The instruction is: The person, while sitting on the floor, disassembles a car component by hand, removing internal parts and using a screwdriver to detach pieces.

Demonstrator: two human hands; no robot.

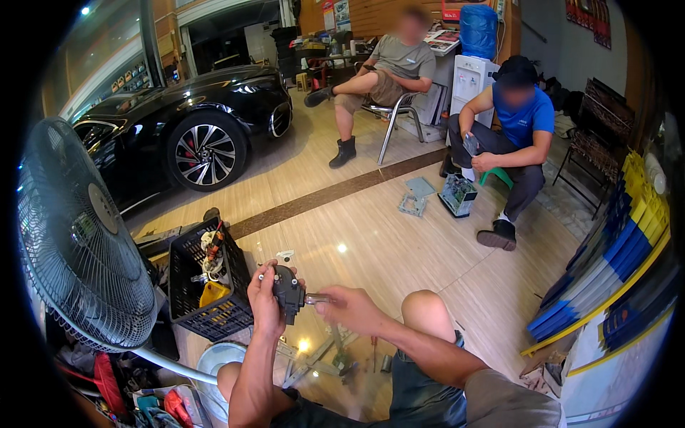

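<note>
My left hand (267,305) is closed around a black housing (288,291) with small round fittings on its face, held upright above the floor. From the right, my right hand (355,311) pinches a shiny metal tool (314,299), whose end meets the housing's right side. The tool's exact kind is hard to make out, as the fingers cover much of it. On the floor below lie metal bars and brackets (314,367), a screwdriver (374,351) and a short metal cylinder (386,364).
Left of my hands stands a black plastic crate (214,324) of tools, beside a large fan (85,235). A black car (207,107) is beyond. One person sits on a chair (394,118); another, in blue (524,118), handles a part near an opened electronic unit (457,196).
</note>
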